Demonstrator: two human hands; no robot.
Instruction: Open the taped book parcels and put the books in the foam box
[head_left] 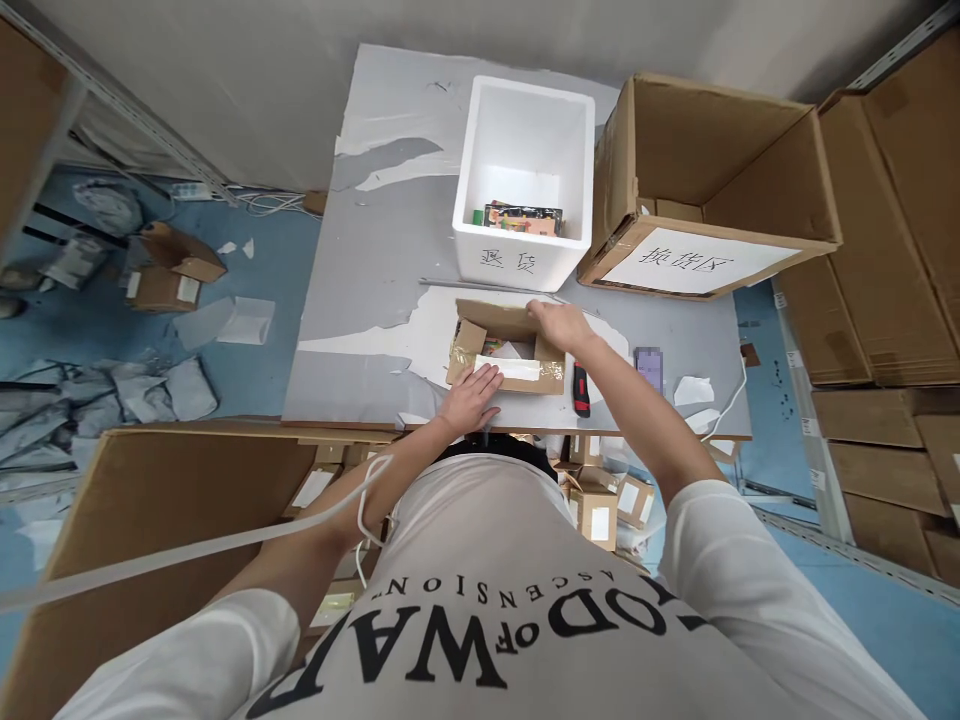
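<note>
A small cardboard box (551,378) sits on the table in front of me with its top flaps spread. Inside it lie a whitish piece (514,351) and some colourful item I cannot make out fully. My left hand (471,398) rests with extended fingers on the near flap, beside a white label (517,369). At the far right corner, my right hand (561,324) has its fingers curled over the far flap. Close to the box's right side lies a red and black utility knife (580,390).
Behind the box stand a white foam box (495,262) holding colourful packs (523,219) and a large cardboard box (622,245) with a handwritten sign. A purple phone-like object (649,368) and paper scraps (694,390) lie right. Below the table edge are several small boxes (598,515).
</note>
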